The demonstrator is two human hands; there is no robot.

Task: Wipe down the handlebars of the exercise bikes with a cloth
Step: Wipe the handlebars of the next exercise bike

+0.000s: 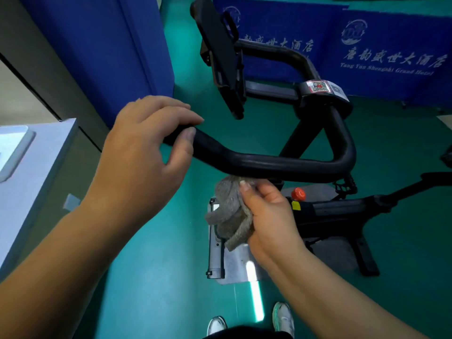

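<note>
Two bare forearms are reaching forward; right hand (266, 214) is clutching a grey cloth (230, 211) just beneath the black handlebar (269, 165); left hand (146, 143) is gripping the bar's end; bunched cloth may be missing the bar's curved underside.

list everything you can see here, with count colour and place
handlebar: 1, black, centre, looping right and back
tablet holder: 1, black, top centre above the bars
qr sticker: 1, red and white, on the bar clamp
knob: 1, red, on the bike frame below the bars
banners: 2, blue with white lettering, along the back
floor: green
cabinet: 1, pale, left edge
shoes: 2, white, bottom centre
cloth: 1, grey, bunched under the bar in the right hand
left hand: grips the bar's left end
right hand: fingers hold the cloth
</note>
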